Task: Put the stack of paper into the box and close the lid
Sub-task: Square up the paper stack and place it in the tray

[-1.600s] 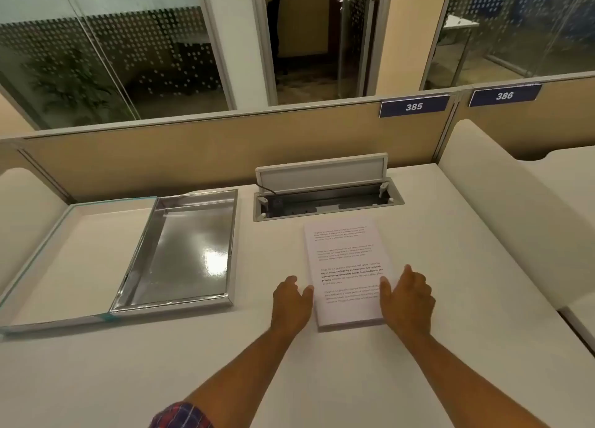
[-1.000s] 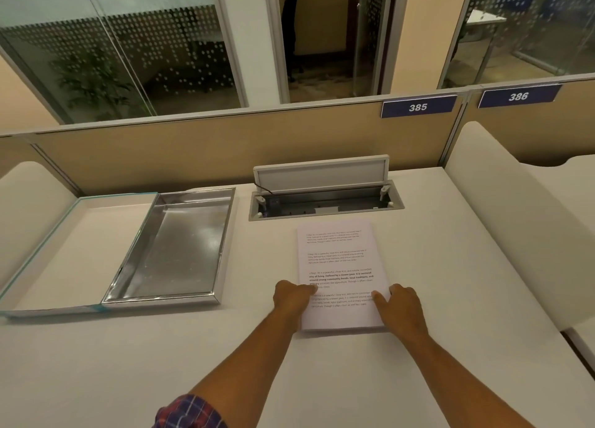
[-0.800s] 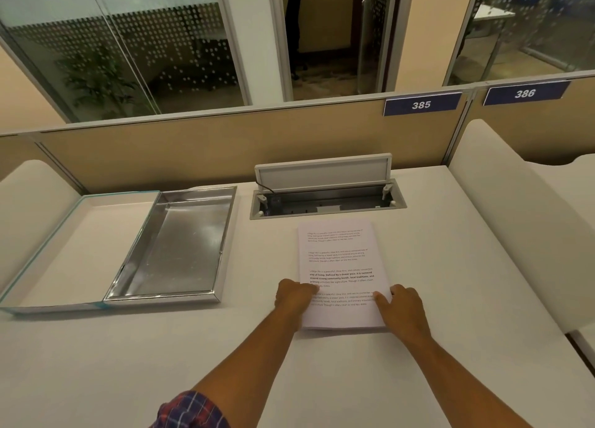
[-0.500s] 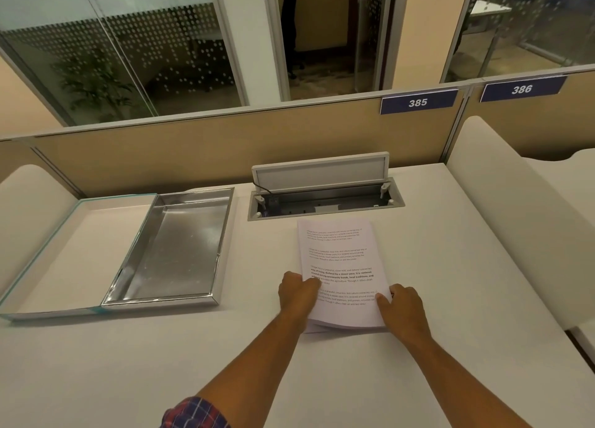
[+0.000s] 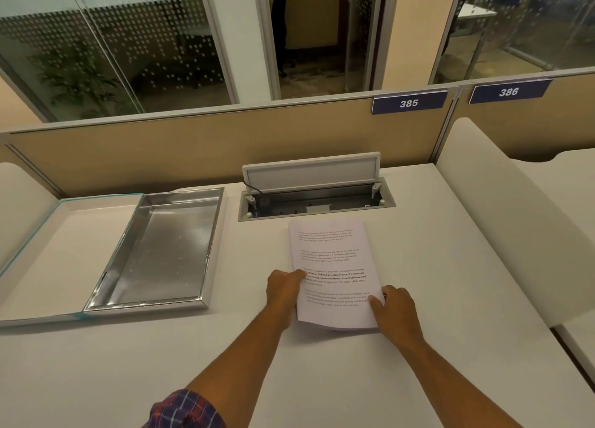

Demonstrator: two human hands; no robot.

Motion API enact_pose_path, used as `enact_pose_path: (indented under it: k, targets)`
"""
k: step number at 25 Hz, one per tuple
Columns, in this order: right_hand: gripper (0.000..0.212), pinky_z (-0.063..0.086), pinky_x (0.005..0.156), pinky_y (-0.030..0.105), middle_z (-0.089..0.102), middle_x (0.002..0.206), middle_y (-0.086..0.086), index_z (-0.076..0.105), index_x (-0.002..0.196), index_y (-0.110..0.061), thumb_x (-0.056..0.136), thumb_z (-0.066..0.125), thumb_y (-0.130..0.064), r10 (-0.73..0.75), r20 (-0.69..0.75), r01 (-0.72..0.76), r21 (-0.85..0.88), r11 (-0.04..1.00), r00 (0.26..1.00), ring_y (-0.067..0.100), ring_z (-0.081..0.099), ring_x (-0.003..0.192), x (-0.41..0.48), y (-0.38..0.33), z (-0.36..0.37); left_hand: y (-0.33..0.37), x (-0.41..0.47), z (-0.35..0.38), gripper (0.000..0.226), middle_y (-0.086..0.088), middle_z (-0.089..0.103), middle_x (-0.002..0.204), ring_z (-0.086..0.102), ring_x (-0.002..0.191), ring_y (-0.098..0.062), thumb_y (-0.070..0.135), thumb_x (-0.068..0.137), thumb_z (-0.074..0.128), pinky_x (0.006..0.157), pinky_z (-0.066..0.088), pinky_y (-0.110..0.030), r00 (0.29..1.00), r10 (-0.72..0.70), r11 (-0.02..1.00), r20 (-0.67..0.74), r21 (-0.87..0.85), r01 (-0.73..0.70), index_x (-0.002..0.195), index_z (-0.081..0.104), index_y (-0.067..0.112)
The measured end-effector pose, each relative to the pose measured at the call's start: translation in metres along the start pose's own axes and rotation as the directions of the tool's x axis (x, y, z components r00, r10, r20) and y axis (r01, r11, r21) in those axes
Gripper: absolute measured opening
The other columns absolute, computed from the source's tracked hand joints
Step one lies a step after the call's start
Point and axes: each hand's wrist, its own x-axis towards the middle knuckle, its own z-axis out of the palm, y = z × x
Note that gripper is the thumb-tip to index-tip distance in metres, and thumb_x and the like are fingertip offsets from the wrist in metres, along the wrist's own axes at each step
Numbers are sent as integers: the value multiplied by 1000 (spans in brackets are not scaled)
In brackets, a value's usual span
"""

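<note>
Now both hands grip the printed stack of paper (image 5: 331,266).
Left hand (image 5: 285,287) and right hand (image 5: 394,305) pinch its near corners; fingertips hide beneath. Shiny metal box (image 5: 161,250) lies open on the smooth tabletop (image 5: 450,282).

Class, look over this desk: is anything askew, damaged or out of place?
Nothing is damaged or spilled. The stack of paper lies slightly skewed to the desk edge, its near end lifted and bowed between the left hand and right hand.

Head-worn wide-angle view, facing forward and down, desk (image 5: 418,363) near
</note>
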Motion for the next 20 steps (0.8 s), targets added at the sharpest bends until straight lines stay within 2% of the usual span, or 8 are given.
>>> enact_pose_path:
  k: [2, 4, 7, 10, 13, 17, 18, 20]
  targets:
    - [37, 57, 92, 43, 63, 112, 14, 66, 114, -5, 97, 62, -38, -4, -8, 4, -2, 1000, 1000, 30, 64, 101, -1, 0, 0, 0, 8, -5, 16, -14, 81, 99, 79, 85, -32, 14, 94, 64, 63, 63, -35, 1000, -14, 999, 21, 41, 13, 103, 71, 4]
    - [36, 57, 92, 43, 63, 112, 14, 66, 114, -5, 98, 62, -37, -4, -3, 4, 8, 1000, 1000, 30, 63, 101, 0, 0, -1, 2, 17, -6, 25, -14, 80, 100, 79, 88, -33, 16, 89, 64, 74, 67, -44, 998, -46, 996, 34, 84, 43, 110, 70, 3]
    - [37, 58, 92, 43, 63, 113, 13, 66, 115, -7, 97, 62, -38, 3, 6, -3, 16, 1000, 1000, 28, 64, 101, -1, 1, 0, 10, 24, -4, 27, -13, 80, 104, 78, 94, -33, 14, 91, 59, 86, 65, -56, 992, -69, 977, 101, 208, 47, 114, 70, 6]
    - [34, 58, 90, 42, 64, 110, 13, 66, 112, -7, 97, 63, -38, 3, 1, -3, 23, 1000, 1000, 26, 63, 97, 1, 3, 1, 24, 27, -4, 31, -11, 75, 118, 75, 102, -31, 11, 97, 51, 76, 67, -48, 976, -45, 950, 211, 312, -23, 128, 56, 9]
    - [35, 57, 91, 43, 64, 114, 15, 66, 115, -6, 96, 64, -36, 31, 29, -33, 49, 998, 999, 27, 62, 99, 2, 1, -3, 34, 22, -7, 34, -7, 69, 128, 74, 106, -30, 9, 104, 52, 73, 66, -45, 962, -8, 948, 273, 307, -80, 135, 44, 19]
    - [73, 49, 104, 56, 50, 144, 18, 42, 150, -10, 95, 60, -54, 179, -21, -177, 74, 981, 984, 40, 55, 129, 5, -11, -15, 38, 0, -20, 40, 3, 68, 132, 76, 100, -19, 19, 105, 60, 66, 67, -34, 923, 170, 939, 345, 228, -258, 140, 44, 30]
    - [78, 48, 106, 55, 50, 147, 16, 37, 153, -11, 95, 57, -58, 197, -8, -194, 126, 973, 980, 40, 54, 133, 7, -15, -19, 38, -7, -26, 41, 5, 69, 131, 76, 101, -20, 21, 104, 61, 68, 68, -34, 911, 202, 940, 360, 190, -283, 140, 45, 32]
    - [75, 50, 104, 48, 59, 143, 8, 41, 152, -13, 96, 52, -60, 197, 156, -241, 356, 903, 968, 35, 61, 128, 8, -30, -33, 38, -20, -44, 41, 8, 71, 129, 78, 103, -23, 22, 103, 63, 74, 69, -38, 901, 226, 946, 371, 136, -294, 139, 47, 36]
